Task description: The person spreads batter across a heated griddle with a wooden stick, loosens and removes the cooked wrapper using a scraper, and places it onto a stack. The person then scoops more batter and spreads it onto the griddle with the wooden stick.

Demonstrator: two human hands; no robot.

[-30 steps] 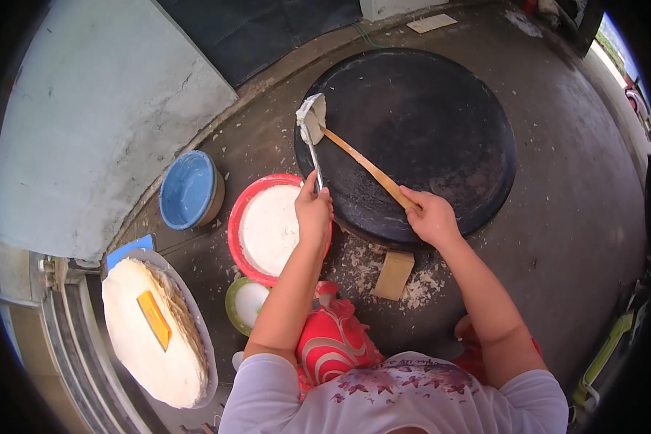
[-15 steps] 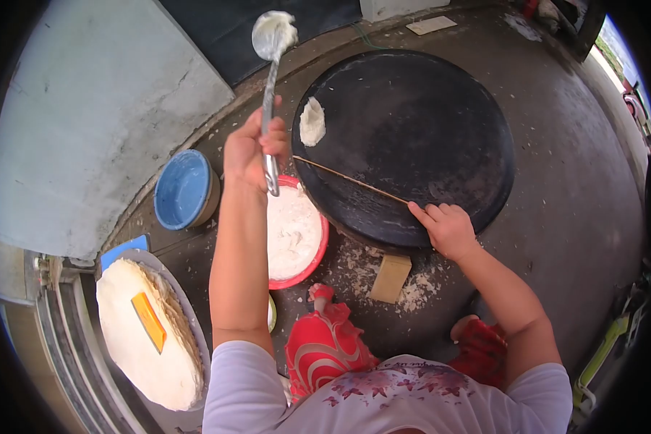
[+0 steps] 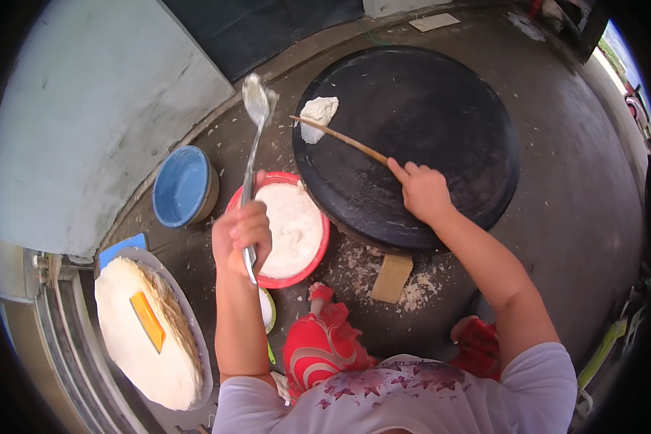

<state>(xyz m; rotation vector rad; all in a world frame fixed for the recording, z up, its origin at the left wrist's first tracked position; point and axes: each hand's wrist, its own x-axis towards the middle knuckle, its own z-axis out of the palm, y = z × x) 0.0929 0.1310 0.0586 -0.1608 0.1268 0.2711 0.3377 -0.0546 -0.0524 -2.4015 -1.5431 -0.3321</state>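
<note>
My left hand (image 3: 244,235) grips a metal ladle (image 3: 252,155) upright, its bowl smeared with white batter, left of the black griddle. Below it, a red basin (image 3: 324,242) holds white batter (image 3: 293,224), partly hidden by the hand. My right hand (image 3: 423,189) is closed on the end of a thin wooden stick (image 3: 351,142) over the large round black griddle (image 3: 419,108). The stick's far tip lies at a lump of white batter (image 3: 320,116) near the griddle's left edge.
A blue basin (image 3: 183,186) stands left of the red one. At lower left, a stack of thin round sheets (image 3: 141,362) carries an orange scraper (image 3: 147,322). A brown block (image 3: 392,278) lies among crumbs below the griddle. A pale wall (image 3: 108,94) rises at upper left.
The ladle has left the griddle, risen to the upper left, then come lower with my left hand. Batter now lies on the griddle, and the stick's tip has swung up to it.
</note>
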